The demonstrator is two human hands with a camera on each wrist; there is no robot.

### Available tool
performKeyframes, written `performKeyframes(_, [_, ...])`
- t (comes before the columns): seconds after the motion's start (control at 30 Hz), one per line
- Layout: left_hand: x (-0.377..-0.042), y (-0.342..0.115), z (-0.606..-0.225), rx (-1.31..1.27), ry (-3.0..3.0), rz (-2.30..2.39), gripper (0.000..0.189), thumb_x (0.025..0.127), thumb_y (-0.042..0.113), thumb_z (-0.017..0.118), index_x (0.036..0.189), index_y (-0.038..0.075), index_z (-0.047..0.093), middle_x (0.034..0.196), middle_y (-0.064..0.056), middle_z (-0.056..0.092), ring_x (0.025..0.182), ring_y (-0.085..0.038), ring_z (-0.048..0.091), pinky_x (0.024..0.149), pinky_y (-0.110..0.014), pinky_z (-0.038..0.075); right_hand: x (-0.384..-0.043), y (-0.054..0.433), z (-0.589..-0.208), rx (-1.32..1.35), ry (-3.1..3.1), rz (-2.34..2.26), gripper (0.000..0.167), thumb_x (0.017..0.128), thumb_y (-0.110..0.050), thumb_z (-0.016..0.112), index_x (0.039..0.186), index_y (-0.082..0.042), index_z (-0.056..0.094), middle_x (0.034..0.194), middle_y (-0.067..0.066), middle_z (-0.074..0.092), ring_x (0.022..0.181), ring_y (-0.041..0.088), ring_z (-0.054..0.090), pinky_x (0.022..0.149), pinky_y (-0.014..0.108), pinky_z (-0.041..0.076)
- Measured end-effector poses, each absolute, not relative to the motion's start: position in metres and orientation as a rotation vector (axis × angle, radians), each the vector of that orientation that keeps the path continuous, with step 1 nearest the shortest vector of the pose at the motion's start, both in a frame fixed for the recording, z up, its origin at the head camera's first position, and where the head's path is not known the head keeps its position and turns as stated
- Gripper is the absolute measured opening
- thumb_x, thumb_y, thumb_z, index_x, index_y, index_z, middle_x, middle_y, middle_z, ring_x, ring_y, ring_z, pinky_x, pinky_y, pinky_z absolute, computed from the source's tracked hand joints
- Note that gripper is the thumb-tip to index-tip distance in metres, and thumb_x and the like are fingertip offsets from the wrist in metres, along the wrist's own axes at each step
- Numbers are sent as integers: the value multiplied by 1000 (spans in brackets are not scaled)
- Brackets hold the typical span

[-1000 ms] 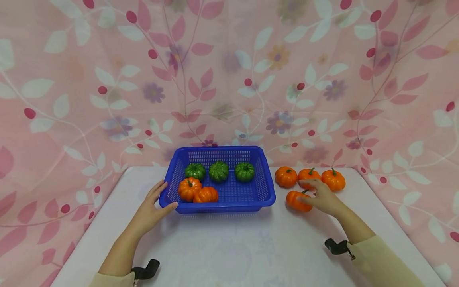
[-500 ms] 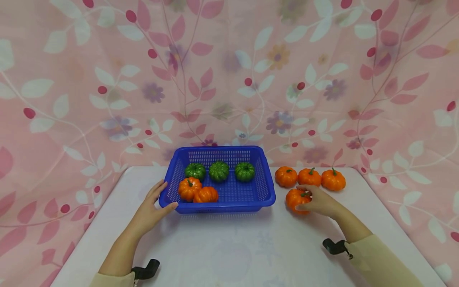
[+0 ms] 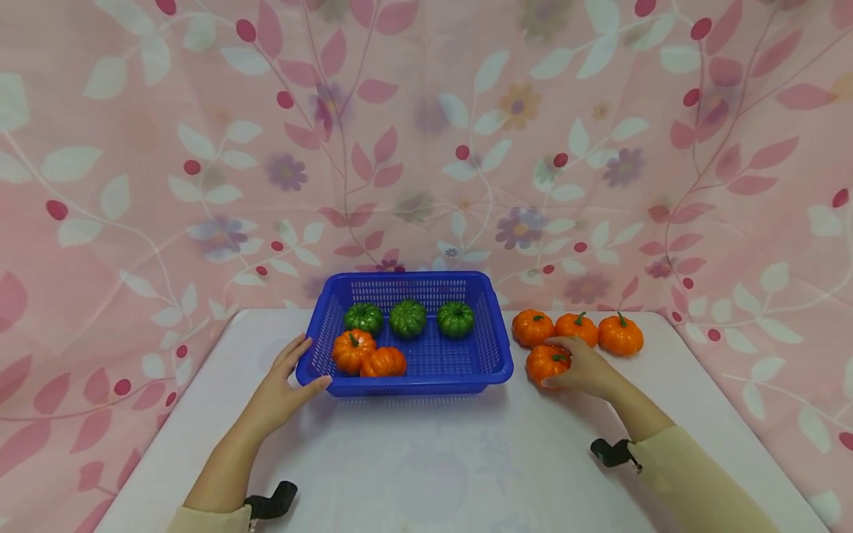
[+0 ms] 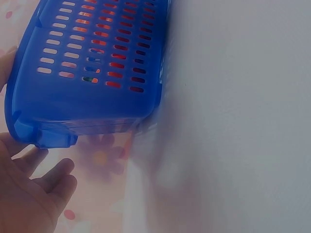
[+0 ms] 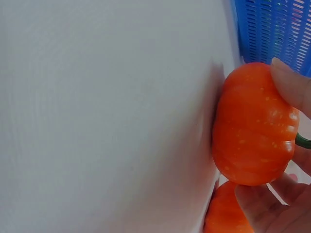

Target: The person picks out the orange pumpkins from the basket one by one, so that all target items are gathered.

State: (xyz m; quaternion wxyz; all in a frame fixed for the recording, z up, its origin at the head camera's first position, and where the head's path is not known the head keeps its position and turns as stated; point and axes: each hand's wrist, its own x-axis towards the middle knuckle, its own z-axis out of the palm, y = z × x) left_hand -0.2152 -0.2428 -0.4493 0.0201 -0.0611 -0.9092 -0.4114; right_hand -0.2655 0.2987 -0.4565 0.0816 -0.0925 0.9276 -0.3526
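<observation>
My right hand (image 3: 582, 367) grips a small orange pumpkin (image 3: 546, 365) with a green stem, thumb on one side and fingers on the other. In the right wrist view that pumpkin (image 5: 255, 131) sits close over the white table, near the basket's mesh wall. My left hand (image 3: 283, 392) rests spread at the front left corner of a blue plastic basket (image 3: 426, 383), its thumb along the front rim. The left wrist view shows its lower fingers (image 4: 58, 177) hanging loosely beside the rim. Inside the basket lie three green pumpkins (image 3: 407, 319) and two orange pumpkins (image 3: 353, 352).
Three more orange pumpkins (image 3: 576, 330) stand in a row at the back right of the white table (image 3: 426, 459), just behind the right hand. A pink floral cloth (image 3: 413, 148) hangs behind the table's far edge.
My right hand has closed its thumb and fingers around the front orange pumpkin and moved it slightly left and back, toward the basket. My left hand and the basket have stayed put.
</observation>
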Motion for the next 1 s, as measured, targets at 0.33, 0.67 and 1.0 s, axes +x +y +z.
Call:
performKeyframes(0.33, [-214, -242, -448, -176, -2837, -1283, 89, 91, 43, 72, 159, 8, 26, 166, -13, 13, 144, -51, 24, 108, -69, 29, -264, 295, -456, -266, 2795, -1007, 81, 77, -30, 89, 141, -2, 47, 140, 30, 39, 127, 49, 40, 100, 69, 41])
performKeyframes(0.67, [-214, -243, -450, -183, -2817, -1297, 87, 92, 44, 72, 159, 9, 27, 166, -13, 14, 144, -51, 25, 109, -69, 28, -263, 292, -456, -230, 2806, -960, 83, 75, -36, 89, 141, -5, 47, 140, 31, 37, 127, 51, 40, 98, 71, 41])
performKeyframes(1.0, [-214, -242, -448, -177, -2820, -1305, 89, 91, 46, 71, 159, 9, 27, 166, -13, 13, 145, -50, 24, 109, -68, 28, -258, 292, -450, -244, 2833, -937, 88, 76, -41, 87, 145, -6, 45, 144, 32, 38, 130, 52, 37, 98, 72, 40])
